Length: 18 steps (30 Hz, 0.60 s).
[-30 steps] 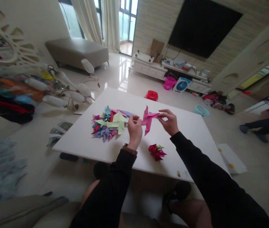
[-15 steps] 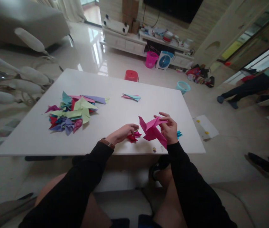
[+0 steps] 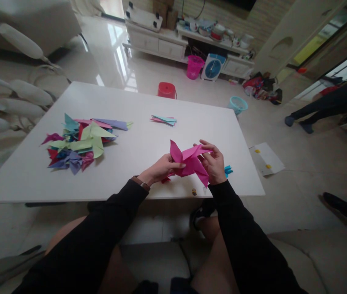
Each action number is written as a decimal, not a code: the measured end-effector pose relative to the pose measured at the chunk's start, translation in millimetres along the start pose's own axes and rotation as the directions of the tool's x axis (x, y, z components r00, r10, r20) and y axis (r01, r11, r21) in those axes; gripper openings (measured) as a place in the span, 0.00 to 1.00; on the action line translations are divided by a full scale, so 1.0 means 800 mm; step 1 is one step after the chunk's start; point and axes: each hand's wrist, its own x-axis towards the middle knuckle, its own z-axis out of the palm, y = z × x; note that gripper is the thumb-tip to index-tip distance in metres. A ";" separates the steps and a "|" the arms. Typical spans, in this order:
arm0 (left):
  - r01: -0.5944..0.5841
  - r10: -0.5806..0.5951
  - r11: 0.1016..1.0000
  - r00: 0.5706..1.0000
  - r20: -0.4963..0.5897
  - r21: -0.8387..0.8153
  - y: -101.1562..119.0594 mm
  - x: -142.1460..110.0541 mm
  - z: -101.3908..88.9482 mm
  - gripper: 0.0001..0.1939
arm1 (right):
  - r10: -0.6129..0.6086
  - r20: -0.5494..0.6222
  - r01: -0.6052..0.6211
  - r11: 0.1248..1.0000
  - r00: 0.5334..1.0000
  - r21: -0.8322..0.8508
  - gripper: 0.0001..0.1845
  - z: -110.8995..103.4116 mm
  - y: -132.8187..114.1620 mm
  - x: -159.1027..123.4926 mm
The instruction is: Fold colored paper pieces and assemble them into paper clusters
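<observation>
A bright pink folded-paper pinwheel [image 3: 188,160] is held above the near side of the white table [image 3: 130,151]. My left hand [image 3: 161,168] pinches its left side, thumb on top. At its right side, my right hand [image 3: 212,163] has its fingers round a pink arm of the paper. Beneath the left hand lies a small red folded-paper piece [image 3: 166,179], mostly hidden. A small blue folded-paper piece [image 3: 228,170] rests just right of my right hand.
On the table's left is a pile of colourful folded paper [image 3: 78,143]. Several narrow folded strips [image 3: 163,120] lie farther back. A red stool [image 3: 166,90] and a light-blue basket [image 3: 238,104] stand beyond the table. A person's legs [image 3: 323,106] show at right.
My left hand has moved from beside the pink paper pinwheel to take hold of its left side. The pinwheel has shifted slightly left, and the whole view has moved a little.
</observation>
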 end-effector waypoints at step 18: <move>-0.035 0.080 0.966 0.983 -0.168 0.257 0.003 -0.016 -0.030 0.18 | 0.425 -0.019 -0.425 0.905 0.905 -0.026 0.24 0.022 0.035 -0.002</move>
